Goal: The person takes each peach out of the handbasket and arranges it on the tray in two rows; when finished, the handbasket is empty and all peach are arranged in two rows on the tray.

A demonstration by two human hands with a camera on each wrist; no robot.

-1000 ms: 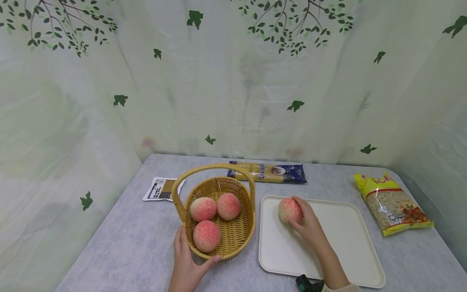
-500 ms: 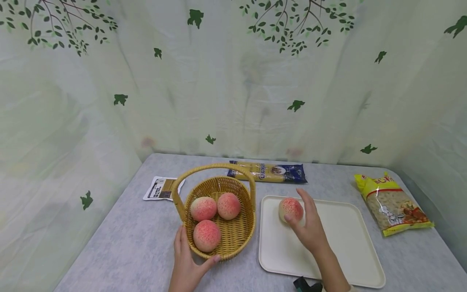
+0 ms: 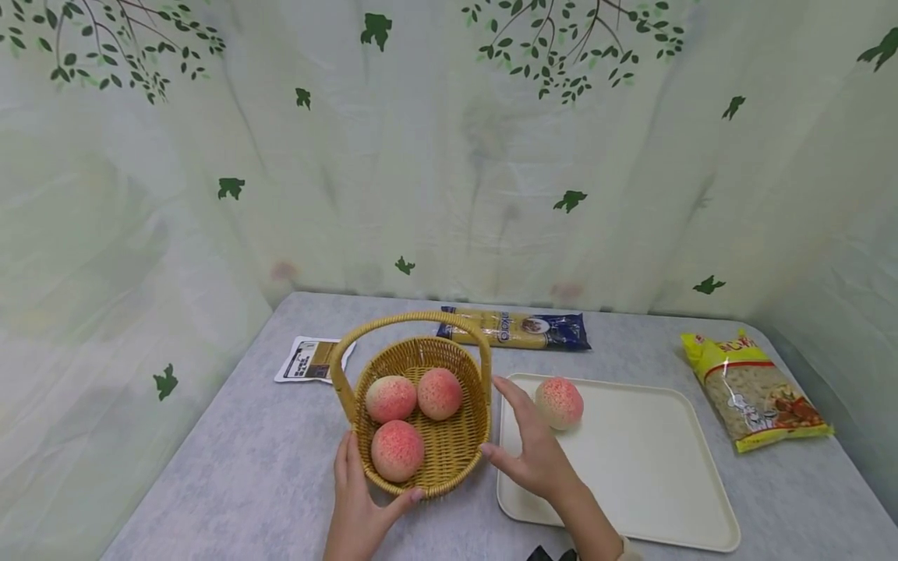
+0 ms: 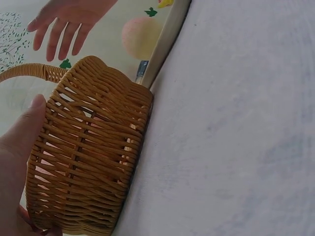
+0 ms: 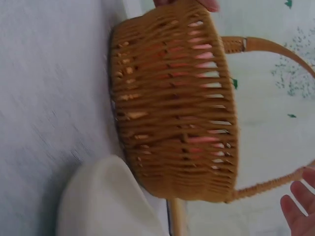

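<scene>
A yellow wicker basket (image 3: 454, 456) with an arched handle stands on the table, holding a peach (image 3: 390, 400), a second peach (image 3: 440, 394) and a third peach (image 3: 397, 452). My left hand (image 3: 356, 502) grips its near left side, thumb at the front rim and fingers along the left wall. Fingers spread and holding nothing, my right hand (image 3: 536, 456) is just right of the basket, over the left edge of a white tray (image 3: 645, 467). Another peach (image 3: 559, 403) lies at the tray's far left. In the right wrist view, the basket's woven wall (image 4: 93, 142) fills the middle.
Behind the basket lies a blue and yellow pasta packet (image 3: 515, 329). A small white and brown pouch (image 3: 312, 360) is at the left, partly behind the handle. A yellow bag (image 3: 758, 393) of dry food lies right of the tray. A leaf-patterned curtain (image 3: 449, 156) encloses the table.
My right hand has let go of the peach on the tray and moved left to the basket's right side. That peach stays on the tray; my left hand has kept its grip on the basket.
</scene>
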